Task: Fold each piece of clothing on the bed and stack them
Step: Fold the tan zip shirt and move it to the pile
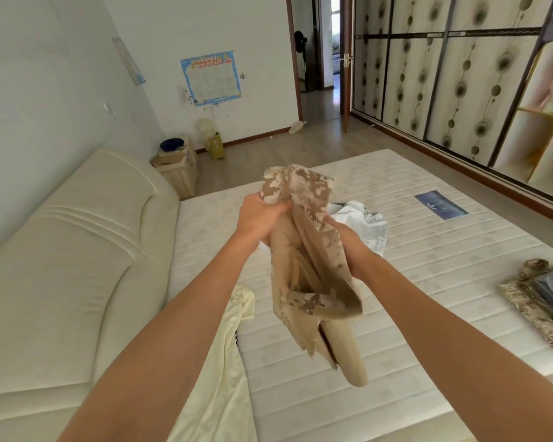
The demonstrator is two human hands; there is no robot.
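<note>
A tan desert-camouflage garment [313, 269] hangs in the air above the bare white mattress [428, 282]. My left hand [259, 218] grips its upper bunched part. My right hand [348, 240] holds the cloth lower on the right side, fingers hidden behind the fabric. A pale yellow garment [224, 378] lies unfolded at the mattress's near left edge. A light blue-white piece of clothing [367, 221] lies crumpled behind the held one. At the right edge sits a folded stack [543, 301], a camouflage piece under a grey-blue one.
A cream padded headboard [71, 266] runs along the left. A small nightstand [179, 170] stands beyond it, with a yellow bin [216, 146] on the wooden floor. Wardrobe sliding doors [444, 74] line the right wall. A blue label [441, 205] marks the mattress.
</note>
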